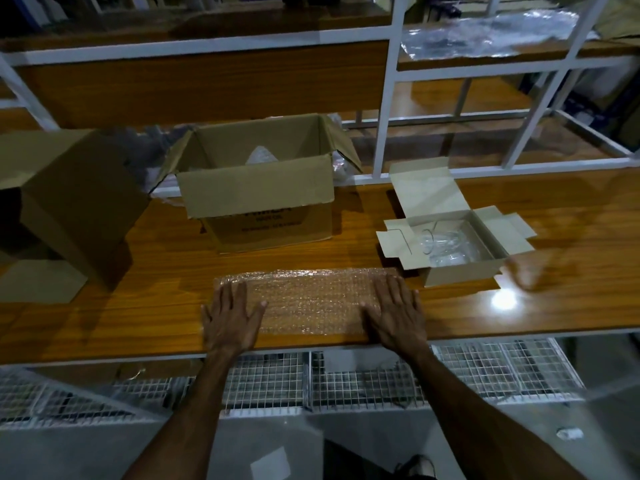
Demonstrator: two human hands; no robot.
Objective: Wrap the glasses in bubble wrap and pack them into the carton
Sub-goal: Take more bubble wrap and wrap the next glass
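While both your hands lie flat on the wrap [311, 296], the sheet sits at the near edge of the table [519, 317], spread out in one layer. Your left hand [230, 318] presses the sheet's left end, fingers straight and slightly spread, thumb angled out to the right. Your right hand [394, 315] presses the right end, fingers straight and spread, thumb pointing left toward the middle of the sheet. Neither hand curls round anything.

The glasses [446, 245] lie inside the small box [460, 271], which stands open just beyond the sheet's right corner, flaps folded outward and lid tipped back. They are clear and hard to count; you cannot tell how many there are.

The carton [263, 206] stands behind the sheet, centre table, top flaps open. Something pale and crinkled shows inside against its rear wall; what it is cannot be told.

A second box [76, 202] stands to the left of the carton, tilted, well apart from the sheet.

A bright glare spot lies on the table right of your right hand. Wire mesh [381, 375] runs beneath the table's near edge.
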